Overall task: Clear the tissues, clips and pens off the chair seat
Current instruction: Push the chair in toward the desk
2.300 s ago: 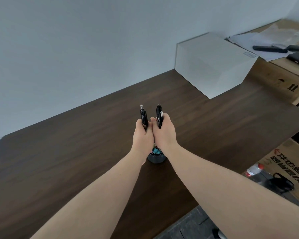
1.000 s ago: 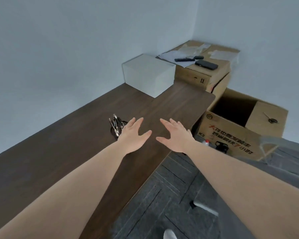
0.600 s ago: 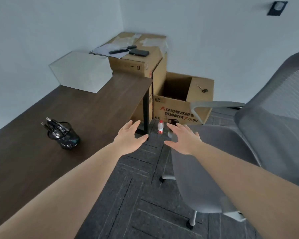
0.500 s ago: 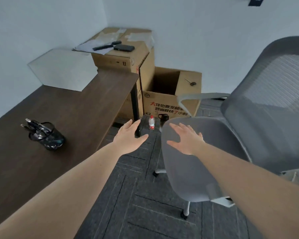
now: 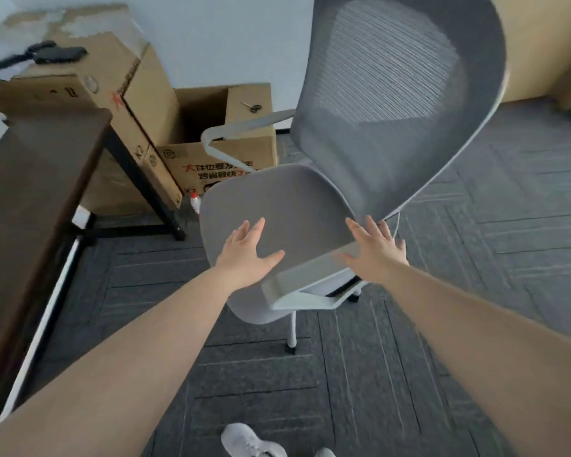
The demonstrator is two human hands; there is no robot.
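A grey office chair stands in front of me, its seat (image 5: 287,206) bare: no tissues, clips or pens lie on it. My left hand (image 5: 248,255) hovers open over the seat's front edge, fingers spread. My right hand (image 5: 374,250) is open too, held over the near white armrest (image 5: 310,275) beside the mesh backrest (image 5: 393,94). Neither hand holds anything. The pen cup on the desk is out of view.
The dark wooden desk (image 5: 23,199) runs along the left with a black leg (image 5: 145,192). Cardboard boxes (image 5: 218,159) stand behind the chair, one open, and a small bottle (image 5: 195,202) sits on the grey carpet. My white shoe (image 5: 248,440) shows at the bottom.
I put the pens into the cup on the desk, let go, and turned right. Both open hands have moved from the desk to over the chair seat.
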